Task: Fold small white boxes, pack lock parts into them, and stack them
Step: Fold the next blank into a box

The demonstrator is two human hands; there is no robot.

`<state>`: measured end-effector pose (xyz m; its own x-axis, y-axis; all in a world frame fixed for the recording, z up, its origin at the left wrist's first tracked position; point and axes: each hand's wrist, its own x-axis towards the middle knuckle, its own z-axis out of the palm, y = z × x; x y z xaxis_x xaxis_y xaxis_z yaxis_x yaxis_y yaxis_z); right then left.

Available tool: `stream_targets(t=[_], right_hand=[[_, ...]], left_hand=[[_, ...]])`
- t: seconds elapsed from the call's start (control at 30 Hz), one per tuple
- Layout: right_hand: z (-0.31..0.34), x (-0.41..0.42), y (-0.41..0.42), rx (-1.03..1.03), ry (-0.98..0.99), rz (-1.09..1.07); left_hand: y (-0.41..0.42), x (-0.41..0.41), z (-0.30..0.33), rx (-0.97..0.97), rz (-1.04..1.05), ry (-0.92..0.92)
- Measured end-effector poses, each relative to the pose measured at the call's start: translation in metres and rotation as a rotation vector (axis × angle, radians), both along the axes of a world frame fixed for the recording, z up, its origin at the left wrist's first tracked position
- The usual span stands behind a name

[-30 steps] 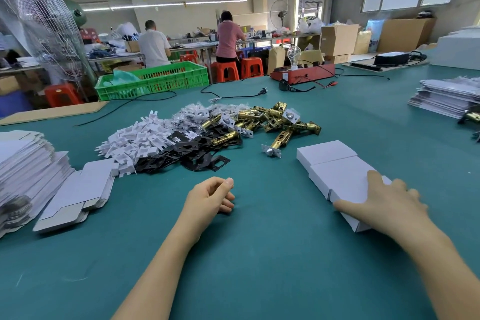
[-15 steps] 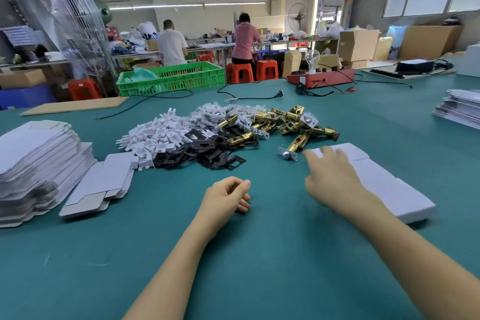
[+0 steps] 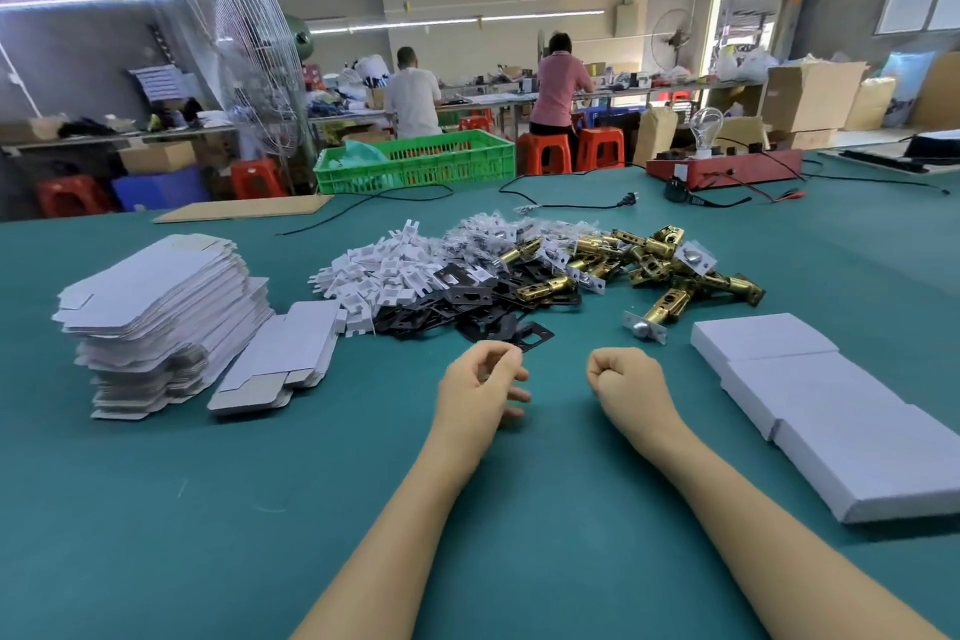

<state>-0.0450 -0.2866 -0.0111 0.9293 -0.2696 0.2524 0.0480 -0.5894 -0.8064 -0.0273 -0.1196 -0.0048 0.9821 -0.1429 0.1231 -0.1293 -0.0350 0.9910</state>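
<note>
At far left on the green table [image 3: 156, 509] stands a tall stack of flat box blanks [image 3: 156, 307], unfolded. A smaller, lower pile of blanks [image 3: 280, 359] leans against its right side.

Right of these, near the table centre, lies a heap of lock parts in three touching groups: white plastic inserts [image 3: 384, 270] on the left, black strike plates [image 3: 467, 301] in the middle, and brass latch bolts [image 3: 644, 255] on the right. One latch bolt [image 3: 657, 309] lies slightly apart at the near right edge of the heap.

Just in front of the black plates, the left hand [image 3: 480, 390] hovers above or rests on the table with fingers loosely curled; it holds nothing visible. Beside it, not touching, the right hand [image 3: 623, 379] is closed into a fist, knuckles toward the heap; whether anything is enclosed cannot be determined.

At right, three folded white boxes [image 3: 810, 390] lie closed in a row, edge to edge, running from near the single latch bolt toward the near right edge of the view.

Behind the heap, a green crate [image 3: 415, 161] sits at the far table edge.
</note>
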Motion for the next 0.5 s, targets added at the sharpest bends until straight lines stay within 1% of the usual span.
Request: stream_targets(t=[0.07, 0.1, 0.17, 0.27, 0.3, 0.37, 0.43, 0.5], right_hand=[[-0.002, 0.002, 0.000, 0.013, 0.006, 0.019], [-0.002, 0.002, -0.001, 0.020, 0.009, 0.028], [-0.002, 0.002, -0.002, 0.016, 0.015, 0.044], [-0.003, 0.005, -0.002, 0.027, 0.012, 0.033], [-0.003, 0.006, -0.002, 0.027, 0.014, 0.019], [-0.004, 0.009, -0.002, 0.028, 0.023, -0.004], [-0.005, 0.010, -0.002, 0.032, 0.037, -0.010], [-0.005, 0.010, -0.003, 0.047, 0.047, -0.008]], left_hand=[[0.019, 0.011, 0.007, 0.069, 0.220, -0.039], [0.032, 0.018, 0.011, 0.142, 0.338, -0.056], [0.060, 0.032, 0.016, 0.348, 0.545, -0.063], [0.097, 0.052, 0.013, 0.708, 0.745, -0.090], [0.107, 0.056, 0.010, 0.842, 0.766, -0.116], [0.123, 0.064, 0.003, 1.122, 0.682, -0.138], [0.136, 0.070, -0.002, 1.360, 0.567, -0.030], [0.143, 0.073, -0.004, 1.481, 0.529, 0.062]])
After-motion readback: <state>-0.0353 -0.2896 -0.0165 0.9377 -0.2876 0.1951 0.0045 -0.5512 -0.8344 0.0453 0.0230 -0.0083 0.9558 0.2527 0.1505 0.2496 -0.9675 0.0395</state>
